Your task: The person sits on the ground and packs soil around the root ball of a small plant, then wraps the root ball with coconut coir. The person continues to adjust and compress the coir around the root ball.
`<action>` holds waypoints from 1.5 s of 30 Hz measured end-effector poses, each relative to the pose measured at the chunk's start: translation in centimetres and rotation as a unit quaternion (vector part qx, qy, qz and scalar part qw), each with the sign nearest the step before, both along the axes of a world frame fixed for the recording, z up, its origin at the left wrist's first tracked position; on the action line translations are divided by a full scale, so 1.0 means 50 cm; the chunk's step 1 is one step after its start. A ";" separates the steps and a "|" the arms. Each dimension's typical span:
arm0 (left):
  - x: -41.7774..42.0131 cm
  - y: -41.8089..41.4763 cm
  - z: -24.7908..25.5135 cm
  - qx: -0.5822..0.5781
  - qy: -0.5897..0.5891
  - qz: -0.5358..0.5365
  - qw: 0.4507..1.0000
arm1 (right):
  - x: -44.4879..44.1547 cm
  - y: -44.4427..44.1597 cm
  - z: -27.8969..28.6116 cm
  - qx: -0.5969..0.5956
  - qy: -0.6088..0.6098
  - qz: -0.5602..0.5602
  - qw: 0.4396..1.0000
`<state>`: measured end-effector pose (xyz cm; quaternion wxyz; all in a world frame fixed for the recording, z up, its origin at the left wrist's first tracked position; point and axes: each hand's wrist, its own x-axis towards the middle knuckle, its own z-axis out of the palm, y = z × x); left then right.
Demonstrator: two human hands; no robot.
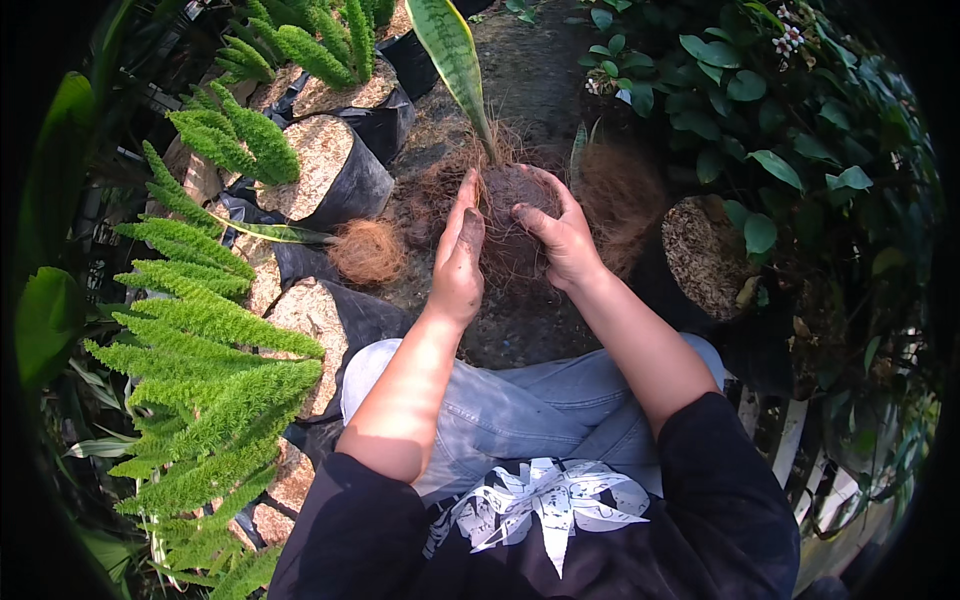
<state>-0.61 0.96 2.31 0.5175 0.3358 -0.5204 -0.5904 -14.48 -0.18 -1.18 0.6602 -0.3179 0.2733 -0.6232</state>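
Note:
Between my two palms sits a dark, rounded ball of soil (514,217) with fine roots hanging from it. A snake plant leaf (454,64) with yellow margins rises from its top. My left hand (460,259) presses flat along the ball's left side, its thumb smeared with soil. My right hand (561,232) cups the right side, thumb across the near face. Loose brown fiber (442,187) lies behind and left of the ball, and a larger heap of coconut fiber (619,195) lies to the right. The underside of the ball is hidden.
A fiber-wrapped root ball (367,251) with a snake plant leaf (277,232) lies at left. Black grow bags (352,180) of foxtail ferns (225,390) line that side. At right stand a dark pot (709,259) and leafy shrubs (746,86). My crossed legs (525,405) are in front.

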 end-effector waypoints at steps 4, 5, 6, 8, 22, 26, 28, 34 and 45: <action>0.026 -0.006 0.058 -0.111 -0.024 -0.069 0.991 | -0.064 -0.014 -0.014 0.022 -0.208 0.073 0.975; 0.042 -0.018 0.060 -0.128 -0.003 -0.046 0.991 | -0.071 -0.013 -0.012 0.011 -0.233 0.099 0.967; 0.059 -0.023 0.055 -0.081 0.053 0.019 0.995 | -0.071 -0.012 -0.009 0.002 -0.260 0.131 0.957; 0.072 -0.042 0.028 0.070 0.178 0.133 0.972 | -0.072 -0.010 0.001 0.007 -0.255 0.145 0.956; -0.051 0.017 -0.014 0.312 0.264 0.050 0.912 | -0.030 0.006 0.038 0.048 0.044 0.099 0.993; -0.050 0.019 -0.006 0.323 0.274 0.043 0.905 | -0.024 0.004 0.030 0.005 0.165 0.067 0.984; -0.041 0.008 -0.014 0.345 0.303 0.007 0.888 | -0.030 -0.004 0.014 -0.028 0.350 0.011 0.936; -0.016 -0.013 -0.009 0.297 0.334 -0.042 0.894 | -0.135 -0.039 0.053 -0.016 0.141 0.099 0.985; 0.019 -0.057 -0.014 0.291 0.384 0.055 0.875 | -0.171 -0.089 -0.188 0.139 0.869 -0.052 0.472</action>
